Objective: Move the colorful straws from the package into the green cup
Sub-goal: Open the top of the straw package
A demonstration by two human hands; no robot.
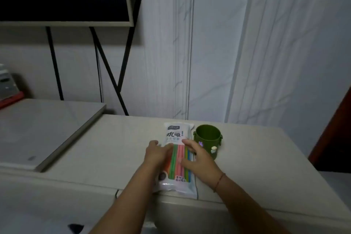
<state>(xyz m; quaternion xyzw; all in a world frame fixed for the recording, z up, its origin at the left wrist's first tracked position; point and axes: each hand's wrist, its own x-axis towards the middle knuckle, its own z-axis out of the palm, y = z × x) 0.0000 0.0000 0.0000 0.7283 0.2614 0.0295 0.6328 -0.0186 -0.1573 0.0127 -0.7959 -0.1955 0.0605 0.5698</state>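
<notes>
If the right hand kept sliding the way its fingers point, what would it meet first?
The right hand points up-left across the straw package; it would likely ride over the package's printed top, passing left of the green cup. Depth is uncertain.

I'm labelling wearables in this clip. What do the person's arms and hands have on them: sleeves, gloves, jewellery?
Both forearms are bare, with no sleeves in view and no gloves. The left hand shows nothing worn that I can make out. The right hand has a thin reddish-brown cord bracelet around its wrist. No rings or watch are visible, though the picture is soft.
</notes>
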